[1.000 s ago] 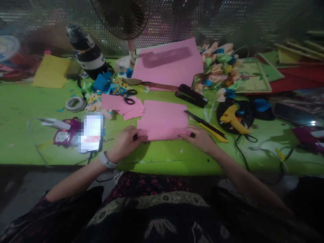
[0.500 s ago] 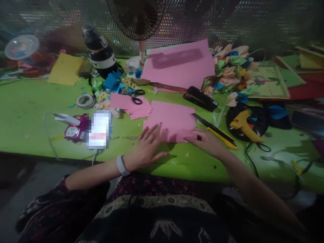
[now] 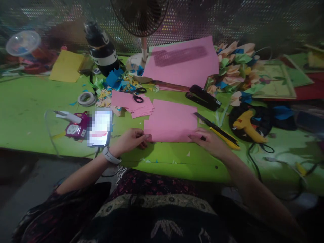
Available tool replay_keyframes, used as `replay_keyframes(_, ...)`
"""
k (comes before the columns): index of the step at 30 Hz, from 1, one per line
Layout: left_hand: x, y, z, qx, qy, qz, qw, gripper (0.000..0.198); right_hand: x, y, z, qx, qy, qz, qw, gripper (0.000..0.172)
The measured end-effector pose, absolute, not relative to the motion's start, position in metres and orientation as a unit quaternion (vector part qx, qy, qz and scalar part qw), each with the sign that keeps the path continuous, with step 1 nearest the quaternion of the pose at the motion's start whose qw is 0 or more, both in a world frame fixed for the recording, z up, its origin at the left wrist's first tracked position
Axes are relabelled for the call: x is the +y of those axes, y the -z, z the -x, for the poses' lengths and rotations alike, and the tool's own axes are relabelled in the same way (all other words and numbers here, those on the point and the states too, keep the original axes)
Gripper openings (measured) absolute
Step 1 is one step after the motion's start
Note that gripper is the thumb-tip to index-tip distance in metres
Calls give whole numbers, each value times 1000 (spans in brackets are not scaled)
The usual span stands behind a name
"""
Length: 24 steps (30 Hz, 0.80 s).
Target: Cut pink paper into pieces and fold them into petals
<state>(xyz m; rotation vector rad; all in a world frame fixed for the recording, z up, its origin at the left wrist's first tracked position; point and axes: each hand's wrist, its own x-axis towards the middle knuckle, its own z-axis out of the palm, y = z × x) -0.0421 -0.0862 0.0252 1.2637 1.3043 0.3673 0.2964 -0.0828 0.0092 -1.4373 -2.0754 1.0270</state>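
Note:
A pink sheet of paper (image 3: 172, 119) lies flat on the green table (image 3: 162, 155) in front of me, apparently folded along its near edge. My left hand (image 3: 134, 140) pinches its near left corner between thumb and fingers. At the near right corner, my right hand (image 3: 206, 140) grips the paper with curled fingers. Just beyond the right hand lies a yellow and black box cutter (image 3: 220, 133), its blade tip close to the sheet's right edge. Smaller pink paper pieces (image 3: 139, 109) and black-handled scissors (image 3: 138, 98) sit to the upper left.
A black stapler (image 3: 204, 97) and larger pink sheets (image 3: 182, 64) lie further back. On the right are a yellow glue gun (image 3: 249, 126) and paper flowers (image 3: 235, 71). To the left are a phone (image 3: 100, 128), a tape roll (image 3: 86, 98) and a bottle (image 3: 102, 50). A fan (image 3: 143, 15) stands behind.
My left hand has moved left from lying spread on the pink sheet to pinching its near left corner. My right hand stays at the right corner. The view has shifted slightly.

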Motion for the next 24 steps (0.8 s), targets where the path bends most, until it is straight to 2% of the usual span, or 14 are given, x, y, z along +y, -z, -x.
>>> replay_keyframes(6, -85, -21, 43, 569, -148, -535, 607, 29, -84, -2, -300, -732, -361, 525, 241, 59)
replay_keyframes(15, -89, -13, 49, 568, -122, -606, 544, 38, -85, 2, -300, -742, -335, 536, 223, 55)
replay_keyframes(24, -94, -16, 47, 570, -142, -648, 485, 33, -89, 5, -297, -738, -297, 566, 217, 48)
